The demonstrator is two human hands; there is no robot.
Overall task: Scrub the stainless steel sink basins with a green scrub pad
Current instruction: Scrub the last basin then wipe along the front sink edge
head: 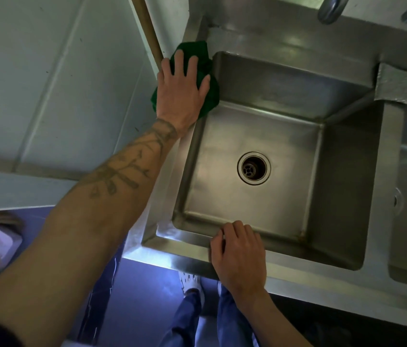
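Flat left hand (181,93) atop green scrub pad (211,97), on sink (347,176) far-left corner, right hand (241,254) gripping near rim

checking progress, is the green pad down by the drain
No, the left hand presses the pad on the sink's far left rim, away from the drain.

The left arm reaches from the lower left of the frame up to the upper middle, its tattooed forearm (112,176) nearly straight. The left hand (182,88) lies palm down with fingers spread and straight, pressing flat on the green pad (211,98). The right arm enters at the bottom right. The right hand (240,254), at lower centre, rests knuckles up with its fingers curled over the sink rim (177,249).
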